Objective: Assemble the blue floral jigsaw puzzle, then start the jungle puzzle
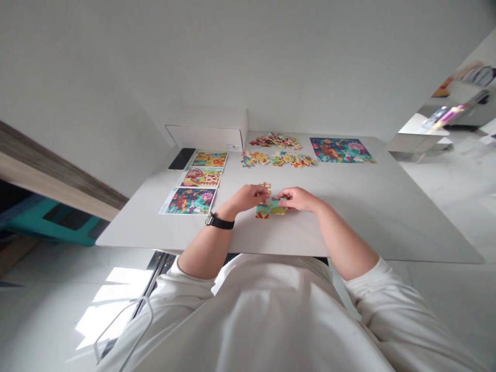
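My left hand [248,198], with a black watch on its wrist, and my right hand [300,199] meet at the middle of the white table [368,206]. Both have their fingers pinched on a small cluster of joined puzzle pieces [269,208] lying on the table between them. One loose piece [265,185] lies just beyond my left hand's fingers. Farther back lie two heaps of loose puzzle pieces [279,157], and to their right a finished colourful puzzle [340,150].
Three picture cards [201,177] lie in a row at the table's left, with a black phone [182,158] beside the farthest one. A white box [209,130] stands at the back against the wall. A teal stool [54,219] sits to the left, below a wooden surface.
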`<state>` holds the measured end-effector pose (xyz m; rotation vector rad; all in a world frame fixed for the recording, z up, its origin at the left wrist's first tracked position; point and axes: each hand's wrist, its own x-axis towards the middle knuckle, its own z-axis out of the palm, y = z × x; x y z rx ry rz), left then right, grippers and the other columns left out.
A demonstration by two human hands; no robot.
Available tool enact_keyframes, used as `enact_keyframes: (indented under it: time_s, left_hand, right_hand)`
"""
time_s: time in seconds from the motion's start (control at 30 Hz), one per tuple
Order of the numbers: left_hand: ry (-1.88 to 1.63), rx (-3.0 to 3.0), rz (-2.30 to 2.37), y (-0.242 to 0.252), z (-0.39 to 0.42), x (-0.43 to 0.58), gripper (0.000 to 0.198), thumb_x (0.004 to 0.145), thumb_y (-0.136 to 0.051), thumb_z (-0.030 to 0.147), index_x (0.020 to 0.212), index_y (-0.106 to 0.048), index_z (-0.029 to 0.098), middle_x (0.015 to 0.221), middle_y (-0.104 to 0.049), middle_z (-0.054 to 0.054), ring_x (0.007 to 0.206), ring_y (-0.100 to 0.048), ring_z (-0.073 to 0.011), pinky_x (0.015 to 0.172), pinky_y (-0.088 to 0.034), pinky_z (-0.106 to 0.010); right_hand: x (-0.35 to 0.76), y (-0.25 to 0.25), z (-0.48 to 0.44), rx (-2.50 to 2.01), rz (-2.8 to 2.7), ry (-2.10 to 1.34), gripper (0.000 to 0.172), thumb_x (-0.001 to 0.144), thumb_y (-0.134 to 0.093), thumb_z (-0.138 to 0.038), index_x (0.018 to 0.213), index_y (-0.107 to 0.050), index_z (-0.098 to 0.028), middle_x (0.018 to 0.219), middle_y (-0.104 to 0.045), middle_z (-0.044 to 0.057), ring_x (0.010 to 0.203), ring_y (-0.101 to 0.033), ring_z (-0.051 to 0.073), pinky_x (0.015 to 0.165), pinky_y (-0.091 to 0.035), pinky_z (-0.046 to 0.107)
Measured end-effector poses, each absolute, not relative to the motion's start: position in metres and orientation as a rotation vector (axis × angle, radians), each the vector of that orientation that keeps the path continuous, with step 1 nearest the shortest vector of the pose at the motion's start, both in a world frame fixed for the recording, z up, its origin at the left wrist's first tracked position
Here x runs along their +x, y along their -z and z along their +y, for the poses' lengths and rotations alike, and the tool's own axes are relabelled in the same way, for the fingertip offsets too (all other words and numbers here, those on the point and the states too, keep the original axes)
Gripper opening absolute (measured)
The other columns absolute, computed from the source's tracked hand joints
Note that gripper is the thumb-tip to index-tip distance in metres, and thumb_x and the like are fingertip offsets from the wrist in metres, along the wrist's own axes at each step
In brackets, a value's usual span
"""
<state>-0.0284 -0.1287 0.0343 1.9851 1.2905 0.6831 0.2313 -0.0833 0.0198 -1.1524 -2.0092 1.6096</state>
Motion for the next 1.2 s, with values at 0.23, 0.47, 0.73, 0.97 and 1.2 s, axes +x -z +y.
enact_keyframes:
  time_s: [0.23,0.47,0.73,0.97,1.2]
  left_hand:
    - [-0.509,2.119,1.43,-0.032,-0.127,-0.035,0.029,0.089,-0.072,0.043,0.105,-0.083,0.022,0.089,-0.078,-0.002,0.077,-0.069,-0.0173,0.074,-0.049,-0.026]
    - [-0.363,2.085,1.434,-0.035,-0.131,-0.03,0.026,0.086,-0.072,0.035,0.107,-0.079,0.023,0.085,-0.078,0.0,0.075,-0.07,-0.0176,0.068,-0.045,-0.027]
    - [-0.341,2.058,1.444,-0.031,-0.131,-0.029,0.025,0.085,-0.074,0.037,0.105,-0.077,0.022,0.082,-0.076,0.001,0.073,-0.069,-0.0176,0.066,-0.045,-0.027]
    - [-0.315,2.065,1.444,-0.034,-0.132,-0.028,0.027,0.083,-0.078,0.041,0.102,-0.074,0.022,0.081,-0.076,0.001,0.071,-0.068,-0.018,0.064,-0.042,-0.027]
    - [-0.314,2.104,1.441,-0.029,-0.13,-0.028,0.026,0.084,-0.078,0.043,0.101,-0.075,0.023,0.083,-0.077,0.0,0.073,-0.069,-0.0191,0.064,-0.043,-0.028]
  right_hand:
    - [0.23,-0.024,-0.09,-1.2,-2.232,-1.538,0.041,0.082,-0.087,-0.038,0.114,-0.071,-0.019,0.067,-0.064,-0.006,0.059,-0.058,0.013,0.058,-0.04,0.024]
    - [0.224,-0.024,-0.095,-1.243,-2.276,-1.398,0.027,0.088,-0.078,-0.036,0.105,-0.07,-0.018,0.069,-0.067,-0.004,0.058,-0.053,0.012,0.061,-0.037,0.025]
    - [0.217,-0.024,-0.1,-1.341,-2.412,-1.117,0.015,0.09,-0.076,-0.03,0.101,-0.076,-0.02,0.07,-0.067,-0.005,0.063,-0.056,0.013,0.062,-0.035,0.026]
    - [0.213,-0.026,-0.105,-1.31,-2.532,-0.821,0.01,0.089,-0.08,-0.024,0.098,-0.079,-0.022,0.089,-0.076,0.001,0.08,-0.065,0.016,0.072,-0.043,0.026]
    - [0.213,-0.023,-0.104,-1.232,-2.593,-0.733,0.009,0.09,-0.08,-0.024,0.098,-0.077,-0.022,0.099,-0.076,0.006,0.09,-0.067,0.02,0.08,-0.046,0.028]
